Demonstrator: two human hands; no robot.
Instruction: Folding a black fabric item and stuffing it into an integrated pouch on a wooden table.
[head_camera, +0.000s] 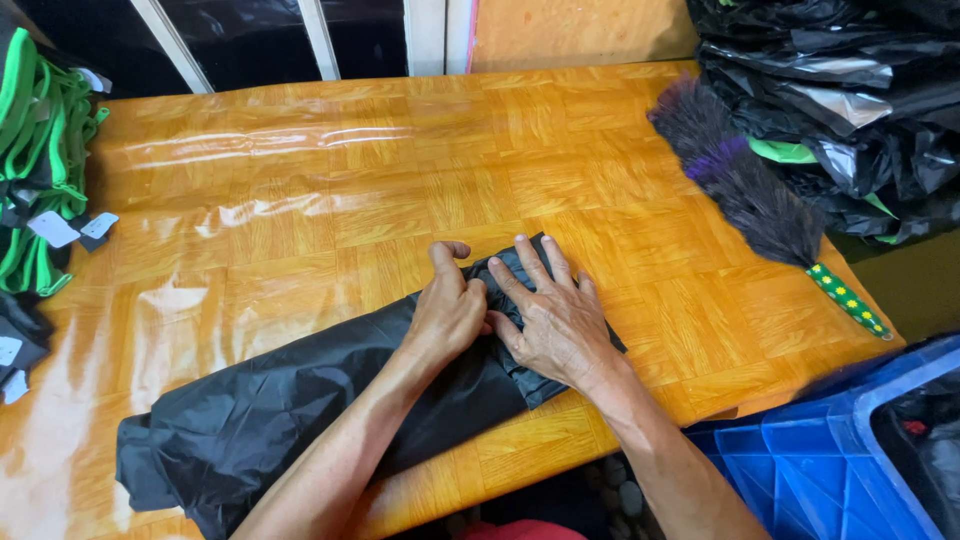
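Observation:
A long black plastic-wrapped bundle (260, 410) lies slantwise on the orange wood-pattern table (330, 170), running from the near left to the middle. My left hand (447, 312) is curled on the bundle's far end, its fingers pinching the black plastic. My right hand (553, 318) lies flat beside it, fingers spread, pressing down on the same end of the wrapping. Both hands touch each other at the fold.
A dark feather duster (745, 175) with a green flowered handle lies at the table's right. Black plastic-wrapped packs (850, 90) are piled at the far right. Green and black garments with tags (35, 160) are stacked at the left. A blue plastic crate (840, 450) stands at the near right.

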